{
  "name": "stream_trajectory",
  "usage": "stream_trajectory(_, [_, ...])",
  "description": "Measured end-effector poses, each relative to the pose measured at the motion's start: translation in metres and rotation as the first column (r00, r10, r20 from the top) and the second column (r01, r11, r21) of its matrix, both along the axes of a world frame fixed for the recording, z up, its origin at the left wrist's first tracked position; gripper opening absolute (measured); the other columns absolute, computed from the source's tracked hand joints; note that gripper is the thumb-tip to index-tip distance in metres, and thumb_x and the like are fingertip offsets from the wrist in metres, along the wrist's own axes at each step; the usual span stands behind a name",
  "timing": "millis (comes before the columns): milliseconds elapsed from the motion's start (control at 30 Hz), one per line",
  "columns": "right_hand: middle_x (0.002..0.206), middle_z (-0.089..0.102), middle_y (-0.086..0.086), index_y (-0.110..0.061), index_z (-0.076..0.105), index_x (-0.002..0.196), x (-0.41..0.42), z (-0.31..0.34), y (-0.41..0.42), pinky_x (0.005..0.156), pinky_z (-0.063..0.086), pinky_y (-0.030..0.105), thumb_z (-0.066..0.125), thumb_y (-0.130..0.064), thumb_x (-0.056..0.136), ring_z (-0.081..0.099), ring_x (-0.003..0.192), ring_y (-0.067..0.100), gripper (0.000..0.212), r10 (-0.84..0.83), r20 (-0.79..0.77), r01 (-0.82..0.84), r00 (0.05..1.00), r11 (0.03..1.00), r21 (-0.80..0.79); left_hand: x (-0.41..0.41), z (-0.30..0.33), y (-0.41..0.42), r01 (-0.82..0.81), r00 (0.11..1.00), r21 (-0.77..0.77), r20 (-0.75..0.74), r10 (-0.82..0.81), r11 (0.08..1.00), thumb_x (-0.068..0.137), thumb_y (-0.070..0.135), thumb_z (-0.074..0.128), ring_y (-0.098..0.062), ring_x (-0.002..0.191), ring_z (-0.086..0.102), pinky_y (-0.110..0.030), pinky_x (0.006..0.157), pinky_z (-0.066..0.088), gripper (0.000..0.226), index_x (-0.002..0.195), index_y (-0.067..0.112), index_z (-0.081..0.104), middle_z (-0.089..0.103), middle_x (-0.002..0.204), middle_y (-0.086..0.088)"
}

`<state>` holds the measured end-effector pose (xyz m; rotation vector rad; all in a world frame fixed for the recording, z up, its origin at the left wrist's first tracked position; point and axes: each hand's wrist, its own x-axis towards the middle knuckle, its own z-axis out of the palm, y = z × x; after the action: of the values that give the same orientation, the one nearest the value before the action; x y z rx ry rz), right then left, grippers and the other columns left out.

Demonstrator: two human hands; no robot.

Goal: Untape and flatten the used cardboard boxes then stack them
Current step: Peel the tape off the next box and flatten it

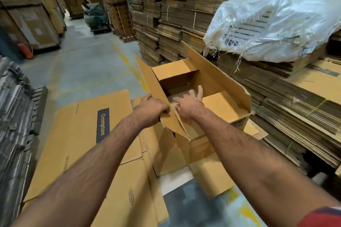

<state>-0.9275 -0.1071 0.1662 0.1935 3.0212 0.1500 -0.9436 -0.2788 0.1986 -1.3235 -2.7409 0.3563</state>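
An open brown cardboard box (228, 105) stands on the floor in front of me with its top flaps raised. My left hand (151, 109) grips the near end of the box's long left flap, fingers curled over the edge. My right hand (190, 100) reaches into the box mouth with fingers spread and straight, resting on an inner flap. Flattened boxes (81, 134), one printed "Crompton", lie in a low pile on the floor to the left of the box.
Tall bundles of flat cardboard (177, 14) rise behind the box. On the right, a lower cardboard stack (295, 116) carries a torn white sack (276, 24). Dark corrugated sheets (14, 116) crowd the left. A grey floor aisle (88, 57) runs ahead.
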Motion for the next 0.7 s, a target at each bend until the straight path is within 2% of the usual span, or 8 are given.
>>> stream_trajectory(100, [0.127,0.057,0.006,-0.025,0.063,0.117,0.005,0.033,-0.006,0.113,0.007,0.065,0.037,-0.05,0.099,0.031,0.135,0.031,0.04,-0.121,-0.024,0.122,0.992,0.992,0.028,-0.007,0.007,0.007,0.034,0.999,-0.004,-0.016,-0.034,0.999,0.088,0.024,0.064,-0.018,0.116,0.054,-0.042,0.112,0.027,0.027,0.114,0.03,0.059,0.063,0.118,0.007])
stream_trajectory(200, [0.109,0.059,0.004,-0.019,0.056,0.099,0.022,0.06,-0.011,0.093,0.039,0.049,0.046,-0.043,0.099,0.047,0.115,0.028,0.026,-0.218,-0.039,0.211,0.975,0.968,-0.135,-0.012,0.014,0.016,0.066,0.998,-0.012,-0.021,-0.067,0.998,0.086,0.035,0.068,-0.019,0.108,0.057,-0.035,0.1,0.037,0.026,0.11,0.028,0.062,0.066,0.112,0.005])
stream_trajectory(267, [0.104,0.064,0.007,-0.012,0.059,0.095,0.038,0.065,-0.014,0.083,0.05,0.042,0.04,-0.049,0.102,0.058,0.097,0.026,0.042,-0.229,-0.04,0.205,0.973,0.926,-0.318,-0.013,0.02,0.023,0.079,0.996,-0.027,-0.047,-0.08,0.996,0.086,0.043,0.068,-0.02,0.105,0.057,-0.033,0.094,0.039,0.029,0.11,0.027,0.064,0.066,0.108,0.004])
stream_trajectory(367, [0.1,0.068,0.011,-0.011,0.071,0.096,0.062,0.065,-0.018,0.088,0.053,0.045,0.015,-0.069,0.097,0.063,0.095,0.028,0.08,-0.213,-0.064,0.159,0.975,0.871,-0.464,-0.013,0.028,0.042,0.059,0.995,-0.065,-0.079,-0.064,0.996,0.091,0.048,0.059,-0.021,0.111,0.054,-0.031,0.096,0.038,0.037,0.118,0.023,0.063,0.064,0.114,-0.001])
stream_trajectory(467, [0.097,0.068,0.009,-0.017,0.07,0.099,0.076,0.066,-0.017,0.087,0.054,0.047,0.005,-0.089,0.079,0.063,0.096,0.029,0.098,-0.189,-0.104,0.133,0.977,0.909,-0.396,-0.012,0.033,0.062,0.054,0.994,-0.064,-0.09,-0.06,0.996,0.097,0.033,0.051,-0.021,0.112,0.056,-0.034,0.096,0.04,0.025,0.116,0.024,0.063,0.065,0.113,0.0])
stream_trajectory(533, [0.088,0.063,0.005,-0.02,0.061,0.086,0.081,0.068,-0.006,0.085,0.054,0.048,0.013,-0.095,0.072,0.061,0.092,0.028,0.09,-0.215,-0.084,0.181,0.973,0.935,-0.305,-0.012,0.034,0.072,0.075,0.99,-0.038,-0.12,-0.079,0.996,0.096,0.031,0.05,-0.021,0.101,0.059,-0.034,0.082,0.043,0.019,0.108,0.024,0.064,0.064,0.097,0.002])
stream_trajectory(600, [0.084,0.056,0.004,-0.019,0.053,0.081,0.086,0.073,0.01,0.087,0.054,0.05,0.034,-0.089,0.078,0.057,0.089,0.027,0.072,-0.252,-0.045,0.242,0.967,0.956,-0.166,-0.011,0.036,0.079,0.111,0.983,0.04,-0.154,-0.104,0.993,0.094,0.045,0.055,-0.019,0.092,0.06,-0.031,0.065,0.039,0.024,0.101,0.024,0.065,0.057,0.083,0.004])
stream_trajectory(700, [0.094,0.062,0.009,-0.013,0.061,0.094,0.095,0.082,0.03,0.086,0.055,0.043,0.054,-0.059,0.092,0.059,0.095,0.028,0.046,-0.243,-0.084,0.235,0.966,0.967,-0.096,-0.011,0.038,0.095,0.225,0.968,0.172,-0.157,-0.198,0.959,0.087,0.053,0.061,-0.021,0.094,0.061,-0.033,0.067,0.043,0.033,0.098,0.022,0.061,0.065,0.093,0.002])
